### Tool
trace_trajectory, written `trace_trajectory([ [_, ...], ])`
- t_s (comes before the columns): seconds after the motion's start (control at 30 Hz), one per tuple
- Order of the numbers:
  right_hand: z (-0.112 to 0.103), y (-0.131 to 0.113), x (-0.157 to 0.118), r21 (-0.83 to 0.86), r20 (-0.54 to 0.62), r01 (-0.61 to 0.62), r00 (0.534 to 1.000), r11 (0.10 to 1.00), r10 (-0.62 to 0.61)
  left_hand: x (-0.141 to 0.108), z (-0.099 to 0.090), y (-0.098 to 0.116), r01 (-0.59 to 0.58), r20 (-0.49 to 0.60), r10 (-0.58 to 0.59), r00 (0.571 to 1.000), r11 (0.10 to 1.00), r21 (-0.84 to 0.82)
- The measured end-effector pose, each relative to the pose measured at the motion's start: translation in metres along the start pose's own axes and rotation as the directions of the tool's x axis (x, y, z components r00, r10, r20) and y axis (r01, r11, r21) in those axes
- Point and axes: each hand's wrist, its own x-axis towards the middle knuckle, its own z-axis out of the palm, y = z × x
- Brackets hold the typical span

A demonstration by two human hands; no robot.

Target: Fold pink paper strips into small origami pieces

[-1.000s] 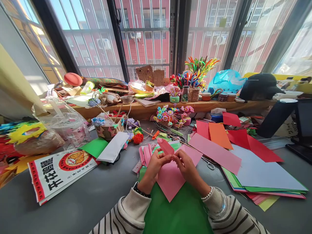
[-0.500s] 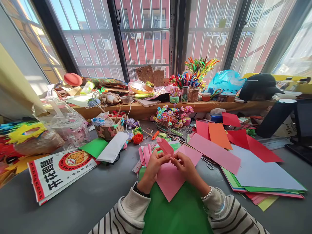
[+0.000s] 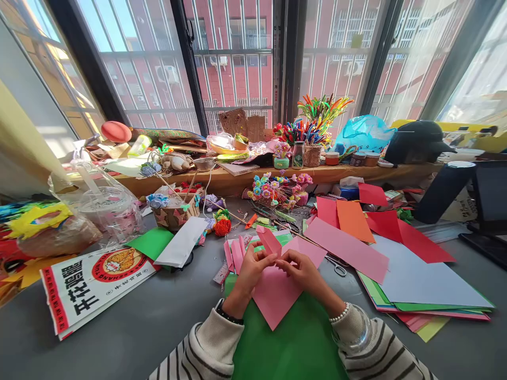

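My left hand (image 3: 253, 269) and my right hand (image 3: 299, 269) meet over the middle of the desk, fingertips nearly touching. Between them they pinch a folded piece of pink paper (image 3: 269, 240), whose creased top stands up above the left fingers. Its lower part is hidden by my fingers. Under my hands lies a flat pink paper sheet (image 3: 274, 309), one corner pointing toward me. That sheet rests on a large green sheet (image 3: 289, 348). Several folded pink paper pieces (image 3: 236, 253) are just left of my left hand.
Scissors (image 3: 338, 268) lie right of my right hand, near a pink strip (image 3: 348, 250). A stack of coloured paper (image 3: 428, 277) sits at the right. At the left are a printed paper bag (image 3: 99, 285) and a plastic cup (image 3: 113, 208). Craft flowers (image 3: 277, 190) stand at the back.
The view has shifted slightly. My hands keep their pinch on the folded pink paper, and its upright part leans a little differently; nothing has been let go.
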Motion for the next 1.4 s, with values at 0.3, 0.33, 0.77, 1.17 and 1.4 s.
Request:
trace_trajectory([
  [0.3,-0.012,-0.009,0.002,-0.026,-0.064,-0.05,0.997,0.998,0.048,-0.003,0.003,0.0,-0.119,0.143,0.09,0.986,0.971,0.208],
  [0.33,-0.012,-0.009,0.001,-0.036,-0.076,-0.063,0.995,0.997,0.06,-0.004,0.003,0.0,-0.126,0.149,0.094,0.984,0.968,0.216],
  [0.77,-0.003,-0.007,-0.001,-0.05,-0.248,-0.102,0.965,0.993,0.087,-0.001,0.001,-0.008,-0.12,0.113,0.098,0.989,0.969,0.215],
  [1.17,-0.004,-0.007,0.0,0.021,-0.17,-0.136,0.976,0.991,0.137,-0.002,0.004,-0.002,-0.007,0.12,-0.017,0.993,0.981,0.192],
  [1.4,-0.003,-0.007,-0.001,0.018,-0.175,-0.116,0.977,0.993,0.118,0.0,0.002,-0.003,-0.01,0.138,-0.013,0.99,0.987,0.163],
])
